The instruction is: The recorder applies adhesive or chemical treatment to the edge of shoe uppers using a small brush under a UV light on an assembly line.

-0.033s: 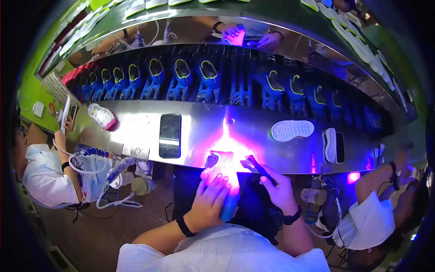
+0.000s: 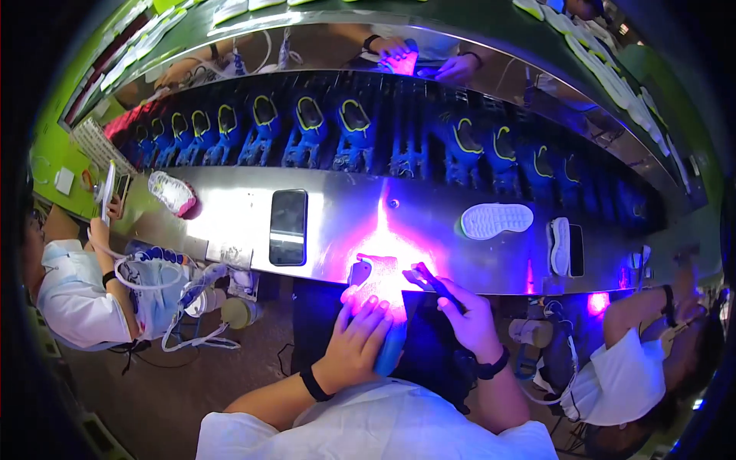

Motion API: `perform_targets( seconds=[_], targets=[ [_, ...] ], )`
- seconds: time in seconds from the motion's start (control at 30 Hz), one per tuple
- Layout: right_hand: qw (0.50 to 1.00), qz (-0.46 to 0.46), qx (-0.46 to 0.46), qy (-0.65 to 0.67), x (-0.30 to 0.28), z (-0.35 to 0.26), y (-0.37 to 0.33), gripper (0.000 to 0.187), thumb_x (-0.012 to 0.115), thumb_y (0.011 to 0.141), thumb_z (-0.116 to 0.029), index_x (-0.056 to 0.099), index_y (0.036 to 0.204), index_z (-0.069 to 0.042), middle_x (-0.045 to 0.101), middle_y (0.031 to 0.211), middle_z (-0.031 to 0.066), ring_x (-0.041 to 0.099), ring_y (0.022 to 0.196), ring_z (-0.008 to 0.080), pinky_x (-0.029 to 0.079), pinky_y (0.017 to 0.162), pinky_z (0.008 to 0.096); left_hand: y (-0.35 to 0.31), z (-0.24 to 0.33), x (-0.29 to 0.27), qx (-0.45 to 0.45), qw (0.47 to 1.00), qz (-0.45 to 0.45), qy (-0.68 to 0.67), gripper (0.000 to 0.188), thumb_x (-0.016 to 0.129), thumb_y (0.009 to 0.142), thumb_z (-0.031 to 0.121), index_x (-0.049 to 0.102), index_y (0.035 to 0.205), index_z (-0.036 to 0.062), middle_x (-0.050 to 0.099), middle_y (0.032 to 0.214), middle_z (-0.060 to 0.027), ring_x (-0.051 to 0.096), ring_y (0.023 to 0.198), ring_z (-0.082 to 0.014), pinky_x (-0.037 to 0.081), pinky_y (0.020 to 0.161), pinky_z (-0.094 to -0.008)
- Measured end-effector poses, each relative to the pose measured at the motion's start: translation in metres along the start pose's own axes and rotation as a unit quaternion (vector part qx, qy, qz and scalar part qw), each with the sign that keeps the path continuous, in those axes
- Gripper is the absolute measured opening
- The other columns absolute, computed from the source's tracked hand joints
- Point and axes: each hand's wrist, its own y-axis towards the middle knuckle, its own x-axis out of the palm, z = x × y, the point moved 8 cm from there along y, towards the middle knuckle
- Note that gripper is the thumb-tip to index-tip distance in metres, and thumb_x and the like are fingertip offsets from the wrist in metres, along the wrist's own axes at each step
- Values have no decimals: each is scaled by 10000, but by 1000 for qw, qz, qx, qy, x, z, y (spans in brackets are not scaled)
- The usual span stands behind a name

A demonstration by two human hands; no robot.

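Observation:
A shoe upper lies under glaring pink and violet light at the near edge of the bench, and the glare washes out its detail. Its blue end points toward me. My left hand grips it, with the fingers laid across its top. Just right of the shoe, my right hand is closed round a dark, slim tool. The tool's tip is close to the lit shoe. I cannot make out what kind of tool it is.
A dark phone, a white sole, another sole and a white-and-pink shoe lie on the metal bench. Behind runs a rack of blue shoe uppers. Co-workers sit at left and right.

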Motion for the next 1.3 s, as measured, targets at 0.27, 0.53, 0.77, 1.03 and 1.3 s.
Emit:
perform_targets(
  seconds=[0.27, 0.53, 0.77, 1.03, 1.3],
  targets=[
    [998, 0, -34, -50, 19, 5, 17, 387, 699, 1005, -163, 662, 1365, -27, 753, 1220, 152, 714, 1112, 226, 527, 990, 370, -14, -6, 2, 3, 999, -20, -49, 695, 705, 876, 375, 548, 1415, -35, 578, 1452, -229, 504, 1439, -386, 248, 1214, -672],
    [993, -73, 63, 69, 28, 23, -12, 428, 706, 1006, -168, 636, 1402, -25, 750, 1077, 80, 658, 887, 105, 548, 852, 314, -8, -1, 2, 20, 998, -43, -28, 555, 750, 857, 272, 626, 1286, -58, 595, 1431, -255, 551, 1389, -398, 297, 1189, -683],
    [988, -96, 65, 99, 23, 22, -37, 441, 691, 1020, -174, 618, 1430, -28, 747, 1112, 75, 655, 878, 93, 549, 819, 295, -5, 1, 3, 23, 998, -59, -27, 527, 638, 880, 274, 655, 1300, -44, 604, 1412, -224, 527, 1415, -368, 277, 1208, -673],
    [994, -92, 44, 43, 17, 25, -12, 456, 676, 1034, -188, 599, 1464, -59, 715, 934, 42, 626, 803, 83, 531, 766, 277, 0, 8, 7, 31, 997, -65, -27, 564, 659, 898, 203, 559, 1394, -45, 568, 1465, -227, 513, 1424, -377, 280, 1204, -670],
    [979, -125, 84, 135, -2, 29, -69, 450, 671, 1021, -92, 588, 1455, -5, 725, 1055, 39, 659, 853, 99, 549, 817, 274, 22, 22, 5, 8, 996, -76, -35, 674, 715, 818, 217, 543, 1411, -53, 536, 1490, -251, 497, 1430, -393, 269, 1202, -657]
  ],
)
